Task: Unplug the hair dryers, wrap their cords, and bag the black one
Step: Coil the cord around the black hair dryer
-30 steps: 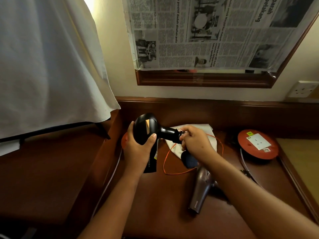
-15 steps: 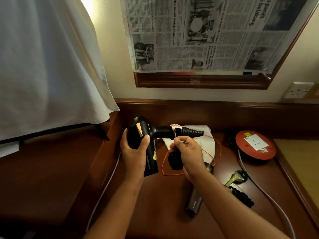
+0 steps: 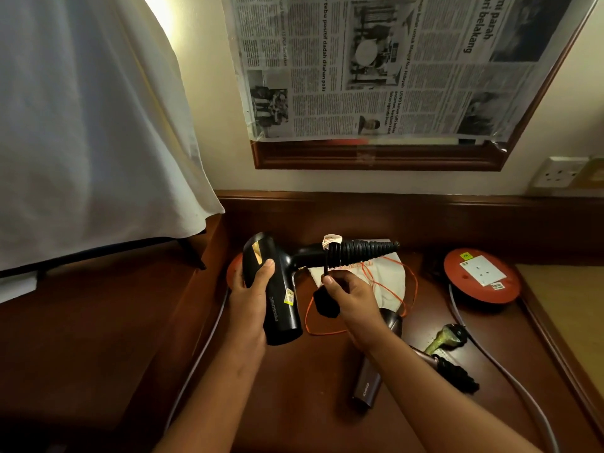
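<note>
Since half a second ago, little is changing: right hand (image 3: 351, 297) is sitting at much the same spot under the handle, plug (image 3: 326, 301) still in its grasp, last free bit of cord (image 3: 359, 255) looking no longer than before.

Left to right. White cloth (image 3: 81, 125) is hanging over the far-left furniture. Left hand (image 3: 250, 297) is gripping the black hair dryer (image 3: 277, 289) by its body, thumb pressed on the near face, fingers curled behind; the dryer is being held in the air above the wooden desk (image 3: 310, 403), barrel pointing down, handle pointing right. Cord is lying in tight coils along that handle, nearly all taken up. Right hand is pinching the plug and the short cord tail just below the coils, fingers bunched together.

Progress, as a judgement: black dryer is unplugged and its wrapping is almost finished; plug end is waiting to be tucked, bagging is not yet done. Second hair dryer (image 3: 376, 371), brownish, is lying on the desk under the right forearm, its cord apparently coiled on its handle, so likely done.

Containers: white drawstring bag (image 3: 389, 279) with orange string is lying flat behind the hands, seemingly holding nothing; mouth not visible. Red extension reel (image 3: 482, 276) is sitting far right, socket vacant, a loose plug lying near it.
</note>
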The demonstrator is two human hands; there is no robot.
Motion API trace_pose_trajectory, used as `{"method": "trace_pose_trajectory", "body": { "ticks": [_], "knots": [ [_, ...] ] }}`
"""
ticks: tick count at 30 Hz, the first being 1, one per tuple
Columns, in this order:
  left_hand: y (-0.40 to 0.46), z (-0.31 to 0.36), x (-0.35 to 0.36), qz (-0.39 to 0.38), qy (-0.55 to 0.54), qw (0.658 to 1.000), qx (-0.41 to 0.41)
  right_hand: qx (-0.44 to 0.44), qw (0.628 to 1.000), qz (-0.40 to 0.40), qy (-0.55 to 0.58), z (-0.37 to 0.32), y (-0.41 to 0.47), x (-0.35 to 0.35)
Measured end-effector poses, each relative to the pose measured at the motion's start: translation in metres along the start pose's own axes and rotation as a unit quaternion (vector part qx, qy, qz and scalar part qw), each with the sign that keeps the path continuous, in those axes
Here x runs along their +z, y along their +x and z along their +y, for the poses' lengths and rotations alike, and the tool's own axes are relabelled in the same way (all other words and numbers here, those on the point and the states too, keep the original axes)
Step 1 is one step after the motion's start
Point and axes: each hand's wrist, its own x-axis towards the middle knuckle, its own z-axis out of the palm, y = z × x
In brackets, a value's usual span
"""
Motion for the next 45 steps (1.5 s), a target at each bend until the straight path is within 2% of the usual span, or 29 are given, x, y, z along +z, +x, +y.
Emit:
{"method": "trace_pose_trajectory", "body": {
  "ticks": [2, 7, 10, 14, 18, 21, 23, 25, 26, 29, 33, 39, 42, 45],
  "knots": [
    [0.004, -0.001, -0.005, -0.019, -0.009, 1.0, -0.023, -0.022, 0.998, -0.01, -0.064, 0.002, 0.005, -0.004],
    [0.014, 0.002, -0.018, -0.091, 0.008, 0.993, -0.071, -0.054, 0.994, -0.023, -0.088, 0.005, 0.016, -0.016],
    [0.013, 0.009, -0.021, -0.099, 0.023, 0.992, -0.075, 0.028, 0.993, -0.112, 0.015, -0.004, 0.015, -0.023],
    [0.009, 0.02, -0.025, -0.143, 0.045, 0.988, -0.042, 0.079, 0.971, -0.219, 0.056, -0.019, 0.021, -0.043],
    [0.004, 0.025, -0.025, -0.173, 0.069, 0.982, -0.042, 0.1, 0.953, -0.279, -0.064, -0.016, 0.032, -0.069],
    [0.001, 0.028, -0.026, -0.195, 0.075, 0.977, -0.051, 0.129, 0.957, -0.233, -0.119, 0.002, 0.042, -0.094],
    [0.001, 0.03, -0.026, -0.221, 0.072, 0.971, -0.057, 0.147, 0.925, -0.308, -0.167, -0.011, 0.044, -0.088],
    [0.002, 0.031, -0.026, -0.24, 0.076, 0.966, -0.058, 0.195, 0.905, -0.363, -0.101, -0.035, 0.05, -0.075],
    [0.003, 0.031, -0.026, -0.246, 0.077, 0.965, -0.056, 0.192, 0.908, -0.367, -0.059, -0.046, 0.052, -0.066],
    [0.006, 0.03, -0.027, -0.257, 0.087, 0.961, -0.047, 0.23, 0.88, -0.405, 0.093, -0.05, 0.057, -0.066],
    [0.009, 0.029, -0.03, -0.251, 0.13, 0.959, -0.014, 0.219, 0.903, -0.36, 0.082, -0.046, 0.058, -0.061],
    [0.007, 0.016, -0.033, -0.235, 0.157, 0.959, 0.018, 0.206, 0.951, -0.229, -0.007, -0.031, 0.053, -0.048],
    [0.005, 0.001, -0.034, -0.234, 0.178, 0.956, 0.019, 0.18, 0.948, -0.234, -0.115, -0.022, 0.044, -0.04],
    [-0.001, -0.012, -0.034, -0.221, 0.202, 0.954, 0.03, 0.145, 0.923, -0.259, -0.244, -0.006, 0.035, -0.037]
  ]
}}
